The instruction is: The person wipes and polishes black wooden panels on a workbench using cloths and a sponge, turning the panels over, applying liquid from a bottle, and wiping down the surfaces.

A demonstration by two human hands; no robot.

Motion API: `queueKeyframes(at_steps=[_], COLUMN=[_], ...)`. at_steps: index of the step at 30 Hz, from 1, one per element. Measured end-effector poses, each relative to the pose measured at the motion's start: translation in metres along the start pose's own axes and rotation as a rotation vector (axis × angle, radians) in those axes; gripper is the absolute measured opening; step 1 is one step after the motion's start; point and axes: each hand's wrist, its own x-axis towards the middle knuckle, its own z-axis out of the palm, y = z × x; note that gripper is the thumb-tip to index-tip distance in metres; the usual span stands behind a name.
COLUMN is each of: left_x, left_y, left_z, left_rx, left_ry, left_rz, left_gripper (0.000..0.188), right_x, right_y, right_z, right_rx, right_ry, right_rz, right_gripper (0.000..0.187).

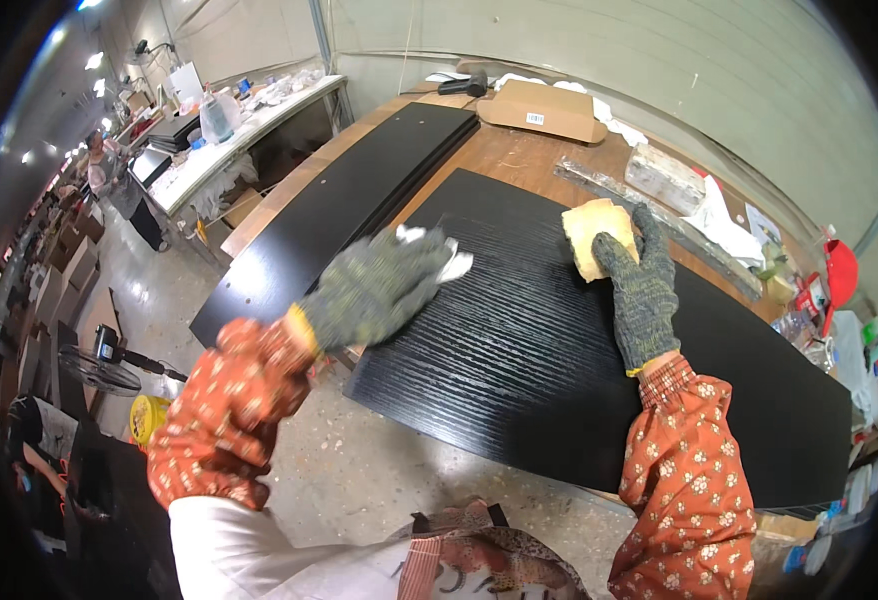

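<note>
A black wood-grain panel lies before me, with wet-looking, shiny streaks across its middle. My left hand, in a grey-green knit glove and slightly blurred, is closed on a white cloth at the panel's left side. My right hand, gloved alike, grips a pale yellow sponge-like pad between thumb and fingers, over the panel's far right part. Whether the pad touches the surface I cannot tell. Floral orange-red sleeve covers are on both my forearms.
To the left lies a stack of black panels. Behind are an open cardboard box, a wrapped long strip and a whitish block. A red cap-like item is at right. A fan and another person are on the left.
</note>
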Motion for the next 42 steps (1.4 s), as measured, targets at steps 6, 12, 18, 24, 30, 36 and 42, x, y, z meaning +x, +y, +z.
queueKeyframes(at_steps=[6, 12, 18, 24, 30, 36, 42], left_x=[-0.074, -0.005, 0.039, 0.035, 0.030, 0.039, 0.009], left_y=[0.017, 0.022, -0.018, -0.039, -0.030, -0.022, -0.036], left_z=[-0.049, -0.079, -0.077, -0.025, 0.026, 0.028, 0.025], left_rx=[-0.847, -0.915, -1.188, -0.929, -0.335, -0.385, -0.380], left_ry=[0.050, 0.225, 0.137, 0.038, 0.030, 0.027, 0.032], left_rz=[-0.293, -0.395, -0.095, -0.150, 0.052, 0.059, 0.022], left_gripper=[0.045, 0.041, 0.037, 0.035, 0.047, 0.049, 0.047], right_x=[-0.008, -0.016, -0.072, -0.175, -0.184, -0.181, -0.209], right_y=[-0.020, -0.045, -0.075, -0.112, -0.100, -0.099, -0.114], right_z=[0.017, -0.041, -0.082, -0.027, 0.073, 0.145, 0.072], right_rx=[-0.285, -0.634, -0.511, -0.577, -0.464, -0.754, -0.976], right_ry=[0.056, 0.065, 0.022, -0.355, -0.614, -0.382, -0.688], right_rz=[-0.168, -0.287, -0.326, -0.445, -0.681, -1.105, -0.818], right_gripper=[0.075, 0.067, 0.069, 0.068, 0.043, 0.048, 0.042])
